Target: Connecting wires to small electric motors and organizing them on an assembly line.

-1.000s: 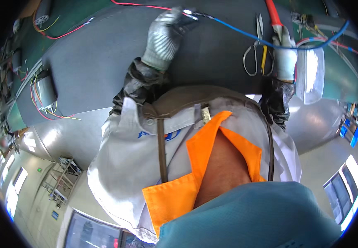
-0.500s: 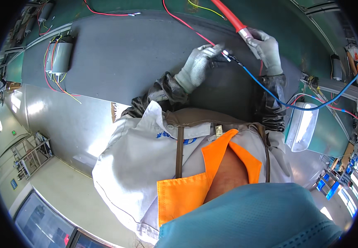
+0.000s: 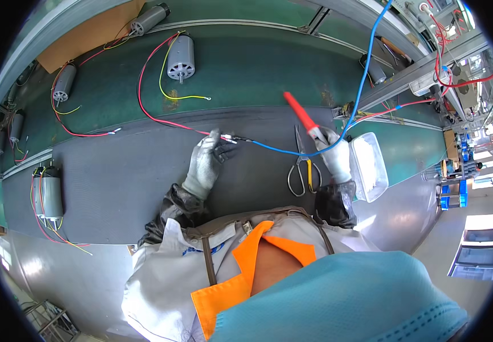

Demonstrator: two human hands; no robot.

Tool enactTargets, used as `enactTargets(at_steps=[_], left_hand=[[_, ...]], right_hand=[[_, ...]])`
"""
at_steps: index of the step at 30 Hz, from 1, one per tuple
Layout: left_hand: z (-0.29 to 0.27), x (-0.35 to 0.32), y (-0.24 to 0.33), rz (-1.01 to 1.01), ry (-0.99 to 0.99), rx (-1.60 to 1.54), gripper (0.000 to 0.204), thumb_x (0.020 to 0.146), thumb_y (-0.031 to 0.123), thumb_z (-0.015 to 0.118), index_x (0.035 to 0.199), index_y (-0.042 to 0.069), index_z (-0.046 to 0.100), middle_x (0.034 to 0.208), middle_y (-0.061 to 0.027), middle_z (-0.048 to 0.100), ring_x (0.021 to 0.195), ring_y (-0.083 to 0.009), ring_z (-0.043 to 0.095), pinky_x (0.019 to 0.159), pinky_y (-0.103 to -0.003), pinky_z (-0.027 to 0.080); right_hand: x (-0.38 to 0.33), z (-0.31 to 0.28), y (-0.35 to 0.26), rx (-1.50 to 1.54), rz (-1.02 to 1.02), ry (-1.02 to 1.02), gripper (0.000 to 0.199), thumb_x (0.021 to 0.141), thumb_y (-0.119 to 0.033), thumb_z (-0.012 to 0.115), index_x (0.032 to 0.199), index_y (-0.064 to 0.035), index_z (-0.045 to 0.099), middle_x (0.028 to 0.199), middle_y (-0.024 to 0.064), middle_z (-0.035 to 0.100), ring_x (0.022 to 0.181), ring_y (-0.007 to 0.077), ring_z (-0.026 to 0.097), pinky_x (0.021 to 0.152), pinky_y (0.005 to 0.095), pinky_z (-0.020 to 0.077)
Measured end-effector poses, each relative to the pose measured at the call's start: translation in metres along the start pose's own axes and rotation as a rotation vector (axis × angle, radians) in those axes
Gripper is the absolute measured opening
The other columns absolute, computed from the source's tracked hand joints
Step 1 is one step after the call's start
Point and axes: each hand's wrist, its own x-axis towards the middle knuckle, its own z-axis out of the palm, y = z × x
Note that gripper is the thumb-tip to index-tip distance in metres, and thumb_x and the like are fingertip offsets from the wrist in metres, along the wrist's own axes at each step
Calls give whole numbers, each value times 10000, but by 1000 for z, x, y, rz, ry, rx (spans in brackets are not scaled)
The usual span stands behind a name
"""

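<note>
My left hand (image 3: 204, 162), in a whitish glove, pinches the end of a red lead (image 3: 169, 122) from a grey cylindrical motor (image 3: 181, 58). Just beyond its fingertips, a blue wire (image 3: 280, 150) with a black-sleeved clip meets the lead's metal terminals. My right hand (image 3: 334, 157), also gloved, is wrapped round the pale end of a red tapered probe (image 3: 299, 110) pointing up and left. The probe is apart from the terminals. Scissors (image 3: 300, 162) with one yellow-wrapped handle lie beside my right hand.
A clear plastic box (image 3: 370, 168) sits right of my right hand. Another grey motor (image 3: 48, 196) with wires lies on the dark mat (image 3: 115, 171) at left. Several more motors rest on the green bench (image 3: 235, 68). Metal framing (image 3: 451, 61) with red cables stands at far right.
The view has swung, bringing the motors and scissors into sight. My right hand, with the red probe, has moved farther from my left hand, which keeps hold of the lead.
</note>
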Motion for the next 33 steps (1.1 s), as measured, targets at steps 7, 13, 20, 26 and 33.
enactTargets(at_steps=[7, 13, 20, 26, 33], left_hand=[[4, 30, 12, -48, -100, 120, 358, 1088, 328, 500, 1222, 16, 612, 1167, -126, 679, 1042, -243, 686, 941, -438, 553], [-15, 100, 31, 448, -365, -96, 238, 1051, 145, 494, 857, 19, 551, 768, -79, 551, 736, -286, 652, 660, -480, 533], [-16, 110, 73, 435, 173, 1729, 629, 1025, 586, 464, 812, 54, 726, 761, -205, 697, 775, -427, 693, 740, -490, 559], [-1, 75, 17, 824, -130, 2027, 200, 897, 310, 672, 961, 141, 755, 1031, -52, 702, 1000, -276, 646, 824, -439, 510], [-22, 84, 16, 1020, -23, 1799, 161, 876, 236, 699, 990, 135, 751, 1024, -48, 703, 975, -298, 649, 834, -453, 494]], right_hand=[[-29, -13, -68, 308, -161, -317, 693, 799, -84, 773, 1452, -93, 541, 1132, 174, 658, 992, 329, 648, 849, 432, 532], [-16, -17, -143, 751, -810, -694, 298, 951, -127, 663, 1234, -38, 697, 1041, 150, 736, 869, 273, 704, 784, 372, 551], [-10, 67, -65, 22, -300, -299, 389, 1010, -239, 654, 1331, -20, 659, 1063, 126, 755, 767, 131, 704, 731, 285, 576], [-38, 120, -127, 448, -94, -293, 260, 976, -172, 677, 1207, -63, 725, 1008, 131, 766, 729, 200, 734, 705, 325, 585], [-22, 129, -139, 542, -135, -322, 251, 963, -220, 674, 1172, -96, 736, 1072, 128, 752, 872, 289, 747, 750, 376, 593]])
